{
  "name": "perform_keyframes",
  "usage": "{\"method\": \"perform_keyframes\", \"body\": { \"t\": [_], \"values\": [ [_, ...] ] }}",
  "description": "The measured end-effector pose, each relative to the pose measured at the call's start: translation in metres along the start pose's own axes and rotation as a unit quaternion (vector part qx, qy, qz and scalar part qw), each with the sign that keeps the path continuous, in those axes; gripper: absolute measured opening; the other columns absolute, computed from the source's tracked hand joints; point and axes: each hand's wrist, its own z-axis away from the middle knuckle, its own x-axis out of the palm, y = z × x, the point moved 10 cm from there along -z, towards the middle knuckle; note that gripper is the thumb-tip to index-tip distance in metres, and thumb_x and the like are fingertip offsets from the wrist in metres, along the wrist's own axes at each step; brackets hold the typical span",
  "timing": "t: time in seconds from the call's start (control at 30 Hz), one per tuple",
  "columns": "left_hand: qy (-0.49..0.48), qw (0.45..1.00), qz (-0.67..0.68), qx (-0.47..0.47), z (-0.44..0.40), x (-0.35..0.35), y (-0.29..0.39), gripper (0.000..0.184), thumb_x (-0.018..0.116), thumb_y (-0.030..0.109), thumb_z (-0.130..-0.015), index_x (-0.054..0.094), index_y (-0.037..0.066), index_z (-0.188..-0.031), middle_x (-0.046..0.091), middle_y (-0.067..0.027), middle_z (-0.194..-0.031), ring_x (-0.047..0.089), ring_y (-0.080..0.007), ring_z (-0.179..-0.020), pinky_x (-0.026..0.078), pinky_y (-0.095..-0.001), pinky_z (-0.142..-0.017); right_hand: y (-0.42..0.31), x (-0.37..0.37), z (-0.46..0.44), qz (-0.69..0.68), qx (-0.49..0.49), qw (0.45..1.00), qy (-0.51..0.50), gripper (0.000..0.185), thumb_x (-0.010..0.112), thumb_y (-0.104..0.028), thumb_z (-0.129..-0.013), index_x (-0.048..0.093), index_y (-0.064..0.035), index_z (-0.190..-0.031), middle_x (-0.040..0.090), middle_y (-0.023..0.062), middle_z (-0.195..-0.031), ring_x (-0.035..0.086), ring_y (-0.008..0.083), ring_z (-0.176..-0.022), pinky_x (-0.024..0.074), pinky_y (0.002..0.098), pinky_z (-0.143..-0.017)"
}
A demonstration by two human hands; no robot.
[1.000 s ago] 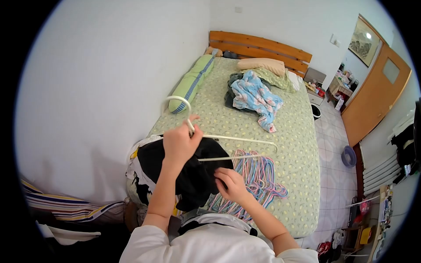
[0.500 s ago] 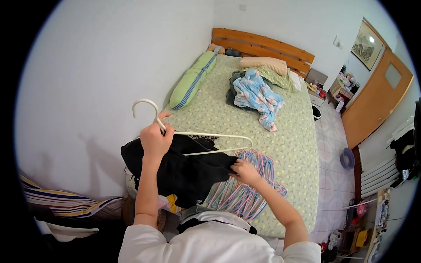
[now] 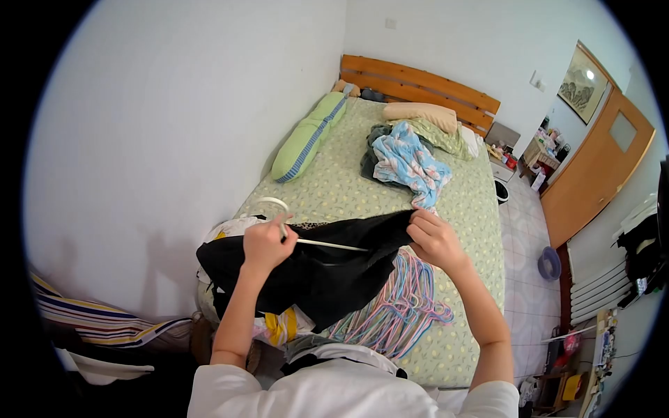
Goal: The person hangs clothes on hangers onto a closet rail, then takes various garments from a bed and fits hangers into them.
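Observation:
My left hand point(image 3: 266, 244) is closed round the neck of a white hanger point(image 3: 327, 244), its hook rising above the fist. A black garment point(image 3: 320, 279) hangs across the hanger, and its cloth covers the hanger's right end. Near the garment's upper right edge, my right hand point(image 3: 433, 237) pinches the black cloth and holds it up. Below the right hand, a pile of pink and blue hangers point(image 3: 404, 306) lies on the bed, partly behind the garment.
The bed point(image 3: 474, 279) carries a long green pillow point(image 3: 306, 143) on the left and a blue floral cloth point(image 3: 411, 160) farther back. Light and yellow items point(image 3: 282, 326) lie below the garment. A purple basin point(image 3: 549, 263) stands on the floor at right.
My right hand has moved right and up with the garment's edge, and the cloth now covers the hanger's right end. My left hand moved left, then slightly back right and lower with the hanger.

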Motion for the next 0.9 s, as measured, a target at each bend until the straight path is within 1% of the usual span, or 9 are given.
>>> {"method": "perform_keyframes", "body": {
  "t": [0.1,0.2,0.23,0.37,0.4,0.5,0.53,0.77,0.9],
  "values": [
    [0.048,0.999,0.018,-0.007,-0.012,-0.009,0.023,0.019,0.060,0.006,-0.071,0.069,0.009,-0.088,0.051,-0.0086,-0.049,0.053,-0.0256,-0.045,0.041,-0.0355,-0.044,-0.026,-0.013,-0.033,-0.060,-0.038,0.996,0.051,0.033,0.073,-0.006,-0.058,0.052,-0.0020,-0.083,0.054,0.0126,-0.092,0.056,0.0314,-0.095,0.0491,0.0397,-0.089],
    [0.046,0.996,0.053,-0.054,-0.026,-0.023,0.035,0.016,0.060,0.006,-0.074,0.069,0.009,-0.086,0.054,-0.0083,-0.052,0.055,-0.0252,-0.046,0.042,-0.0350,-0.044,-0.045,0.000,-0.053,-0.098,0.008,0.992,0.082,0.049,0.077,-0.023,-0.064,0.055,-0.0051,-0.104,0.051,0.0155,-0.111,0.053,0.0349,-0.107,0.0477,0.0395,-0.086],
    [0.047,0.995,0.060,-0.065,-0.028,-0.026,0.037,0.015,0.061,0.007,-0.074,0.069,0.009,-0.086,0.056,-0.0081,-0.053,0.056,-0.0255,-0.047,0.043,-0.0347,-0.045,-0.045,0.006,-0.057,-0.082,0.035,0.992,0.092,0.046,0.074,-0.027,-0.069,0.056,-0.0089,-0.108,0.052,0.0109,-0.110,0.055,0.0302,-0.101,0.0492,0.0373,-0.081],
    [0.055,0.990,0.127,-0.029,-0.034,-0.026,0.049,0.009,0.063,0.012,-0.077,0.069,0.008,-0.084,0.058,-0.0083,-0.056,0.057,-0.0258,-0.049,0.044,-0.0336,-0.047,-0.028,0.048,-0.048,-0.004,0.075,0.997,0.009,0.032,0.074,-0.030,-0.073,0.058,-0.0091,-0.093,0.059,0.0043,-0.085,0.060,0.0223,-0.070,0.0466,0.0319,-0.055],
    [-0.006,0.985,0.157,-0.074,-0.035,-0.018,0.042,0.011,0.066,0.018,-0.079,0.069,0.009,-0.084,0.061,-0.0076,-0.062,0.059,-0.0260,-0.053,0.045,-0.0341,-0.050,-0.021,0.054,-0.043,-0.001,0.081,0.997,-0.006,0.030,0.073,-0.030,-0.073,0.058,-0.0093,-0.089,0.060,0.0031,-0.080,0.059,0.0211,-0.063,0.0451,0.0315,-0.050],
    [-0.121,0.974,0.170,-0.086,-0.034,-0.008,0.032,0.017,0.066,0.026,-0.081,0.068,0.009,-0.084,0.064,-0.0078,-0.068,0.062,-0.0269,-0.060,0.047,-0.0345,-0.055,-0.014,0.041,-0.033,-0.010,0.098,0.993,0.072,0.031,0.071,-0.030,-0.075,0.049,-0.0091,-0.075,0.049,0.0051,-0.062,0.057,0.0228,-0.055,0.0441,0.0347,-0.046],
    [-0.121,0.974,0.174,-0.077,-0.032,-0.011,0.029,0.024,0.065,0.033,-0.081,0.068,0.009,-0.084,0.066,-0.0093,-0.073,0.064,-0.0281,-0.066,0.049,-0.0351,-0.060,-0.008,0.040,-0.029,-0.006,0.119,0.990,0.076,0.028,0.073,-0.030,-0.074,0.054,-0.0094,-0.076,0.053,0.0050,-0.063,0.058,0.0232,-0.056,0.0447,0.0338,-0.048],
    [-0.150,0.966,0.088,-0.192,-0.007,0.002,-0.064,0.024,0.059,0.028,-0.085,0.067,0.006,-0.090,0.067,-0.0137,-0.080,0.063,-0.0344,-0.076,0.050,-0.0372,-0.066,0.040,0.024,0.005,-0.066,0.280,0.953,0.099,0.027,0.079,-0.029,-0.069,0.064,-0.0076,-0.077,0.061,0.0075,-0.063,0.060,0.0241,-0.055,0.0464,0.0313,-0.051],
    [-0.089,0.981,0.149,-0.085,-0.016,-0.006,-0.038,0.023,0.065,0.028,-0.081,0.066,0.006,-0.090,0.066,-0.0119,-0.087,0.063,-0.0329,-0.078,0.049,-0.0366,-0.066,0.043,0.027,0.007,-0.099,0.309,0.941,0.101,0.026,0.080,-0.026,-0.068,0.065,-0.0069,-0.077,0.063,0.0081,-0.065,0.061,0.0241,-0.057,0.0471,0.0300,-0.053]
  ]
}}
